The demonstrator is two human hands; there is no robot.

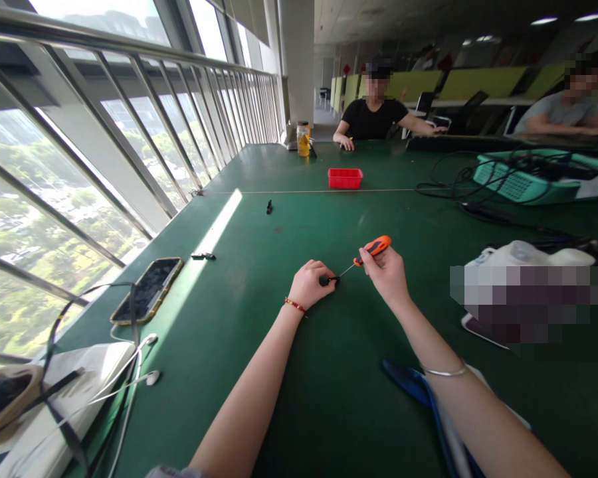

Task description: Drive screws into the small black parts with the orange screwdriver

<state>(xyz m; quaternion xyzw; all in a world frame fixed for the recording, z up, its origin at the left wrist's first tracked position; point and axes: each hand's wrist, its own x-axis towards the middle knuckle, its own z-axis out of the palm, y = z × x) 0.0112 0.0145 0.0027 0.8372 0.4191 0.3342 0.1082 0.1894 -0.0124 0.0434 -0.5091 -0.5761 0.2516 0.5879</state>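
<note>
My left hand [313,284] rests on the green table with its fingers closed around a small black part [325,281], whose exact kind I cannot make out. In my right hand [386,269] is a screwdriver [377,245] with an orange and black handle, tilted down to the left. Its thin metal shaft reaches to the black part at my left fingertips; whether the tip touches it is too small to tell. Further off lie two more small black pieces, one [203,256] to the left in the strip of sunlight and one [269,207] beyond it.
A red bin [345,178] stands toward the far side. On the left are a phone [148,290] and white earphones [152,378]. At right are a teal basket [508,176] with black cables and a white bag [518,259]. A blue strap [408,382] lies under my right forearm. Two people sit beyond.
</note>
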